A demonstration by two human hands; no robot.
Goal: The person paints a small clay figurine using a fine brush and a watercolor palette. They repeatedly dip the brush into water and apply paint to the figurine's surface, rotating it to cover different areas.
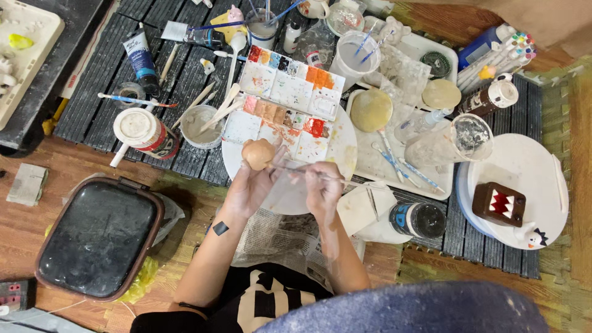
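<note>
My left hand (250, 185) holds a small round tan clay ball (258, 153) at its fingertips, over a white round plate (342, 148). My right hand (322, 188) grips a thin paintbrush (296, 171) whose tip points left toward the ball. Just beyond the hands lies a white paint palette (290, 98) with orange, red, blue and tan wells. Both hands are smeared with pale clay or paint.
A brown-rimmed dark tray (98, 237) sits at left. A paint tube (140, 57), jars, cups (203, 126) and brushes crowd the dark slatted mat. At right, a white turntable (524, 160) bears a brown block figure (498, 203); a dark-lidded bottle (419, 219) lies nearby. Newspaper lies under my arms.
</note>
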